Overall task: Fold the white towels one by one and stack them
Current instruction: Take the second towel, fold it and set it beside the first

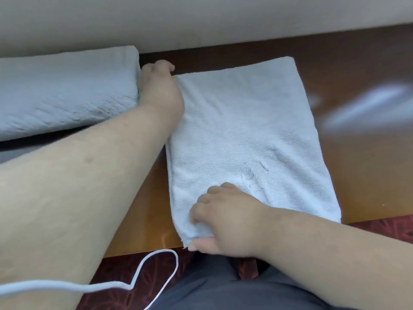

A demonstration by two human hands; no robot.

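Observation:
A white towel point(250, 130), folded into a long rectangle, lies flat on the brown wooden table point(357, 164). My left hand point(159, 88) is at the towel's far left corner, fingers curled over its edge. My right hand point(228, 218) pinches the near left corner at the table's front edge. To the left, a thick stack of folded white towels point(64, 90) rests on the table, touching my left hand.
A beige wall or panel point(201, 19) runs along the back of the table. A white cord point(156, 271) loops below the front edge over a dark red patterned floor point(125, 271). My lap in dark grey trousers point(212, 287) is at the bottom.

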